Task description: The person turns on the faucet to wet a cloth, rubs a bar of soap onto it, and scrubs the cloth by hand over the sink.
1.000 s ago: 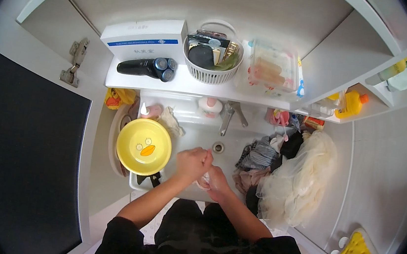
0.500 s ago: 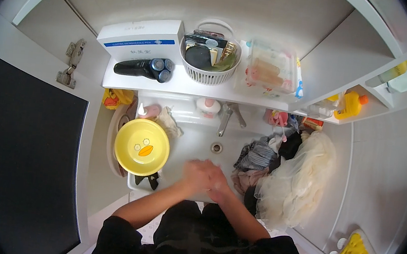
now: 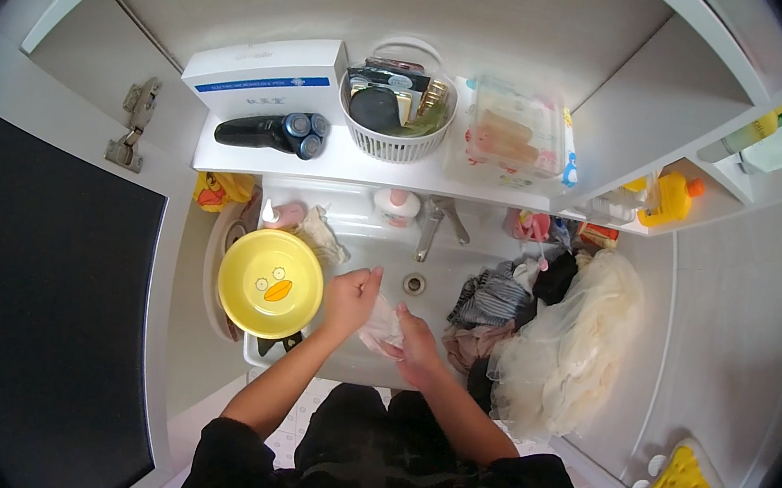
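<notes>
Over the front part of the white sink point(image 3: 379, 267), a small pale pink cloth point(image 3: 382, 327) is held between both hands. My left hand point(image 3: 350, 302) is closed in a fist on its upper left side. On the other side, my right hand point(image 3: 417, 347) grips the cloth between thumb and fingers. The cloth's exact kind cannot be made out. Left of my hands stands a yellow basin point(image 3: 245, 272) with a cartoon face inside. Beyond them are the drain point(image 3: 414, 285) and the metal faucet point(image 3: 428, 229).
Clothes, including a striped grey garment point(image 3: 490, 294) and cream tulle fabric point(image 3: 570, 358), are heaped at the sink's right. Pump bottles point(image 3: 397, 208) stand along the back. Above hangs a white shelf point(image 3: 322, 170) with a shaver point(image 3: 265, 131) and a basket point(image 3: 401, 148). An open cabinet door point(image 3: 44, 284) is at left.
My hands were pressed together and blurred. Now they are apart, the left one moved up and left, and the pale pink cloth shows between them.
</notes>
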The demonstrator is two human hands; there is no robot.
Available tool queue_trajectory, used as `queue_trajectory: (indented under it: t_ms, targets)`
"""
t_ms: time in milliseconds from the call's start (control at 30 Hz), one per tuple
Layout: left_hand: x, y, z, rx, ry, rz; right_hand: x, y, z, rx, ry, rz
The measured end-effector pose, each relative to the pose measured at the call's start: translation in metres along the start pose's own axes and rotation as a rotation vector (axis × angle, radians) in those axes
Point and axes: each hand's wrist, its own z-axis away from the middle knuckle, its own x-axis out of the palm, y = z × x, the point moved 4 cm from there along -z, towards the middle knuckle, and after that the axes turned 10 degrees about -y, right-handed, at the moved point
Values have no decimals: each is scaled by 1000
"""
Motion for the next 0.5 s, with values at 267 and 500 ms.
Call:
queue_trajectory:
  t_ms: [267,500]
  targets:
    - [14,-23,28,-375,-428,851,-38,6,1,-169,30,285]
    - [11,0,30,-318,-224,725,-52,-6,2,-313,134,879]
